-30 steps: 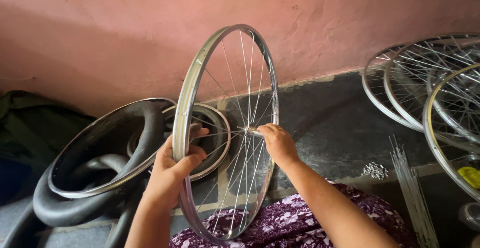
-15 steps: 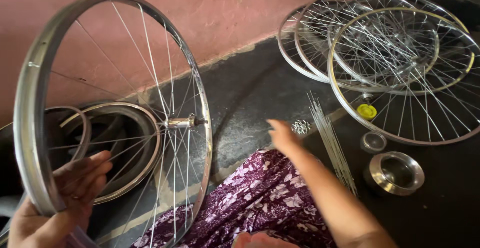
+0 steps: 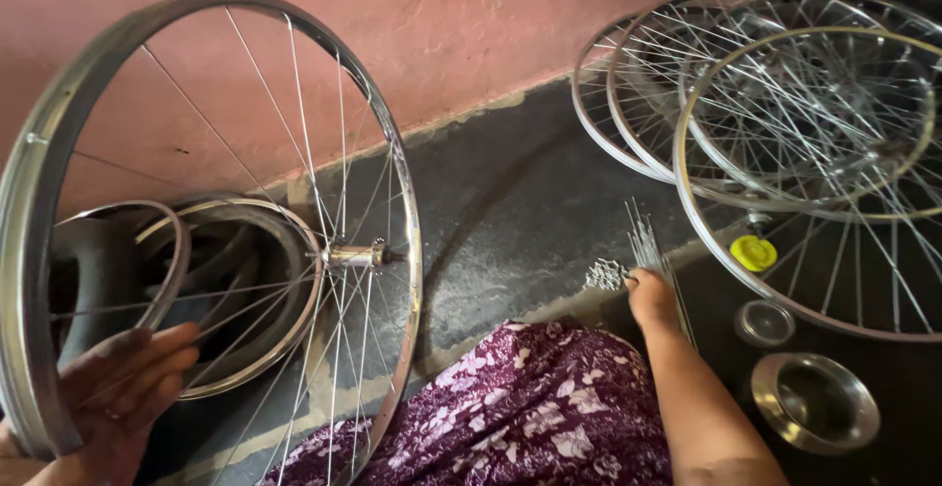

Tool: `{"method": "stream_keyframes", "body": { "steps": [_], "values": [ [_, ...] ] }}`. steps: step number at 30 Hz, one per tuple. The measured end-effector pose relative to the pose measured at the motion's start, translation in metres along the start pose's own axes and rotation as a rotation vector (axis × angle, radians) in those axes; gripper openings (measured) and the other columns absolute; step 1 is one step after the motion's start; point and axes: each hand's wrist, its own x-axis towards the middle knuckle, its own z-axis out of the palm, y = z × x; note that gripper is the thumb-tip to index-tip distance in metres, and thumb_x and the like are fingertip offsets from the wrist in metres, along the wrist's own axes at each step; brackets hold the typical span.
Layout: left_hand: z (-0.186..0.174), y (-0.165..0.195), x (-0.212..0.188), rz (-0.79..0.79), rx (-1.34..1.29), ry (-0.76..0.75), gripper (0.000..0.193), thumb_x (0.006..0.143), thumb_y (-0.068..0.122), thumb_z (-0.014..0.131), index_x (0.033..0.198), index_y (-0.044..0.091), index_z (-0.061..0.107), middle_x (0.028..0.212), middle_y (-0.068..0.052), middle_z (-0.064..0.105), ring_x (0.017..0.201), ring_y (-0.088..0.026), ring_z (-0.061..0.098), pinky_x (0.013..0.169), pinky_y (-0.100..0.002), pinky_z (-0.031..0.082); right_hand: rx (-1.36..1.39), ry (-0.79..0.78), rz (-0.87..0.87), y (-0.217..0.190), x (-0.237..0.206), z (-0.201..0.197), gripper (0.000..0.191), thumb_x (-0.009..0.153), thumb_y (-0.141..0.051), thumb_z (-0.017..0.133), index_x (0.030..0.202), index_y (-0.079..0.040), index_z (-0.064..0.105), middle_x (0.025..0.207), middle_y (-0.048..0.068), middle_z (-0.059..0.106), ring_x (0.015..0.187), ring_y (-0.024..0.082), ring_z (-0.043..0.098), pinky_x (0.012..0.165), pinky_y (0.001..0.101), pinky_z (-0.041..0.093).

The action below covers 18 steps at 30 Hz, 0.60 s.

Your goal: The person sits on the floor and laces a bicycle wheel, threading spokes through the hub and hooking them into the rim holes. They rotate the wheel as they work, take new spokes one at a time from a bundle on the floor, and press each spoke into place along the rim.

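Note:
My left hand (image 3: 113, 393) grips the rim of a silver bicycle wheel (image 3: 44, 182) and holds it upright at the lower left; its hub (image 3: 355, 255) and several spokes are in place, with part of the rim unspoked. My right hand (image 3: 653, 297) reaches down to the floor and rests on a bundle of loose thin spokes (image 3: 648, 241). A small pile of shiny spoke nipples (image 3: 605, 274) lies just left of that hand. Whether the fingers have closed on a spoke is hidden.
Three spoked wheels (image 3: 785, 103) lie stacked at the right. A yellow cap (image 3: 753, 252), a small round lid (image 3: 764, 322) and a steel bowl (image 3: 814, 400) sit near them. Bare rims and a black tyre (image 3: 231, 290) lean behind the held wheel. Purple floral cloth (image 3: 520, 408) covers my lap.
My right hand left the wheel's spokes and moved right and down to the loose spoke bundle. My view swung right. The left hand keeps its hold on the rim.

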Motion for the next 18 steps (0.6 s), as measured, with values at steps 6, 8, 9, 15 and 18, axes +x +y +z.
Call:
{"method": "stream_keyframes", "body": {
  "steps": [6,8,9,15,18],
  "values": [
    [0.052,0.021,-0.001,0.065,-0.126,0.024,0.086,0.089,0.03,0.08,0.153,-0.013,0.042,0.154,-0.04,0.046,0.144,-0.046,0.046,0.12,-0.051,0.029,-0.153,-0.077,0.191,-0.003,0.02,0.015,0.028,0.099,-0.029,0.058,0.101,-0.008,0.076,0.111,0.022,0.074,0.105,0.046,0.069,0.089,0.0537,0.055],
    [0.062,0.028,0.004,-0.019,-0.096,0.083,0.096,0.079,0.039,0.082,0.15,-0.01,0.04,0.155,-0.034,0.047,0.145,-0.042,0.046,0.121,-0.052,0.032,-0.111,-0.042,0.288,-0.005,0.017,0.016,0.045,0.114,-0.035,0.049,0.096,-0.003,0.075,0.102,0.025,0.075,0.103,0.047,0.07,0.088,0.0564,0.055],
    [0.066,0.03,0.004,0.002,-0.094,0.077,0.096,0.08,0.041,0.082,0.15,-0.01,0.041,0.153,-0.033,0.049,0.142,-0.04,0.049,0.12,-0.05,0.033,-0.092,-0.055,0.134,-0.004,0.016,0.014,0.028,0.098,-0.028,0.057,0.104,-0.012,0.078,0.108,0.022,0.075,0.104,0.046,0.07,0.089,0.0545,0.056],
    [0.07,0.026,0.007,0.103,-0.151,0.055,0.058,0.081,0.029,0.075,0.126,-0.005,0.061,0.134,-0.022,0.062,0.118,-0.024,0.059,0.103,-0.036,0.044,0.553,-0.024,0.346,0.019,-0.028,0.004,0.022,0.097,-0.009,0.074,0.11,0.007,0.07,0.092,0.021,0.074,0.096,0.031,0.075,0.087,0.0414,0.059],
    [0.074,0.025,0.007,0.08,-0.154,0.137,0.03,0.079,0.014,0.07,0.104,-0.001,0.063,0.118,-0.017,0.063,0.096,-0.017,0.051,0.087,-0.031,0.04,0.668,-0.126,0.298,0.031,-0.041,-0.004,0.022,0.104,0.0,0.069,0.115,0.017,0.06,0.09,0.025,0.07,0.094,0.032,0.072,0.085,0.0442,0.059]
  ]
}}
